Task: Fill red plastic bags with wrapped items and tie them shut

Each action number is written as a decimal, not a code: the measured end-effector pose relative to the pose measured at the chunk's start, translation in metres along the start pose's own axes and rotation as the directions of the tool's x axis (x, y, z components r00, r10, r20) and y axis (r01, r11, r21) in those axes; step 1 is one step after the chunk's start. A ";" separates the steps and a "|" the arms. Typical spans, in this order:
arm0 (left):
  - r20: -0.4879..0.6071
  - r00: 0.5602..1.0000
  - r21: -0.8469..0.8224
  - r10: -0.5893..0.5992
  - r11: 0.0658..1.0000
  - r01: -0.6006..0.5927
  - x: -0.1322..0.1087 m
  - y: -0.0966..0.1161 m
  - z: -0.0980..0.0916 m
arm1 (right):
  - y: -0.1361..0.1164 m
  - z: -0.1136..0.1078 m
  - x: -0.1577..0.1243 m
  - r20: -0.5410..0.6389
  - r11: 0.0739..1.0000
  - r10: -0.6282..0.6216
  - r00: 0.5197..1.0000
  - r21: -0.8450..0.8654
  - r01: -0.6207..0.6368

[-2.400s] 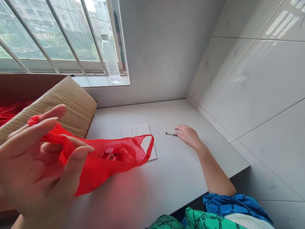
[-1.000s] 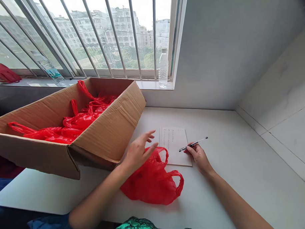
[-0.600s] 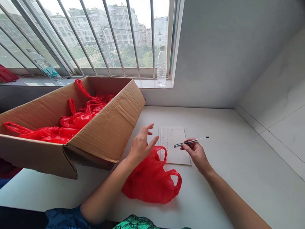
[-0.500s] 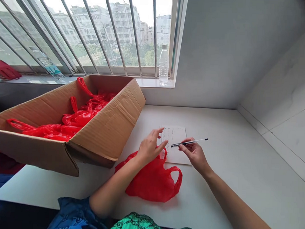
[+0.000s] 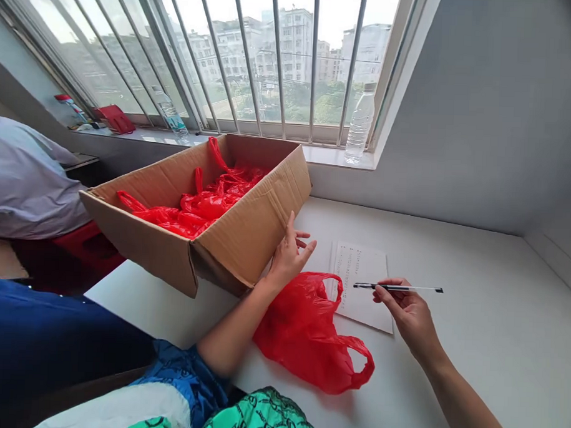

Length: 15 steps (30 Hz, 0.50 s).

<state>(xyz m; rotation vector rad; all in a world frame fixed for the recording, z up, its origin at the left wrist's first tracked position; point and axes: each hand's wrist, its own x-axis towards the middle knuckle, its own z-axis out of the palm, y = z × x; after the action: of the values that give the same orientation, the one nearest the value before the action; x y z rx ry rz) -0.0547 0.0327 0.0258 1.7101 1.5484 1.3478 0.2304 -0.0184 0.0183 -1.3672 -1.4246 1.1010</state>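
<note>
My left hand (image 5: pixel 289 255) is open, fingers spread, resting against the near side of an open cardboard box (image 5: pixel 247 228) filled with red plastic bags (image 5: pixel 202 202). Another red plastic bag (image 5: pixel 309 333) lies on the white table (image 5: pixel 474 295) just below that hand. My right hand (image 5: pixel 406 309) pinches a black pen (image 5: pixel 398 287), held level above the right edge of a printed sheet of paper (image 5: pixel 360 279).
A clear water bottle (image 5: pixel 360 126) stands on the windowsill under the barred window (image 5: pixel 272 57). A second bottle (image 5: pixel 170 113) and a red item (image 5: pixel 113 117) sit further left on the sill. A person in a pale shirt (image 5: pixel 24 180) is at the far left. Grey wall on the right.
My left hand let go of the red bag, which now lies on the table, and moved to the box side. My right hand picked up the pen and lifted it.
</note>
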 end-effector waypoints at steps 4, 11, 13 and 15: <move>-0.021 0.999 -0.015 -0.030 0.999 0.030 -0.007 0.007 0.008 | 0.002 -0.002 -0.003 -0.021 0.996 0.043 0.999 -0.071 -0.044; 0.368 0.906 0.058 0.208 0.967 -0.246 -0.034 0.026 0.036 | -0.009 0.005 -0.006 -0.057 0.980 0.062 0.996 -0.186 -0.071; 0.448 0.844 0.081 0.294 0.927 -0.366 -0.040 0.027 0.046 | -0.015 0.010 -0.009 -0.075 0.979 0.060 0.995 -0.190 -0.073; 0.483 0.814 0.108 0.323 0.901 -0.421 -0.044 0.026 0.052 | -0.019 0.014 -0.012 -0.098 0.978 0.067 0.993 -0.189 -0.085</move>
<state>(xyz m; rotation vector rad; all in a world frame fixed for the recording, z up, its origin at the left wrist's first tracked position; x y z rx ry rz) 0.0079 -0.0017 0.0111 2.3581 1.1488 0.8586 0.2126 -0.0307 0.0329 -1.6004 -1.4521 0.9543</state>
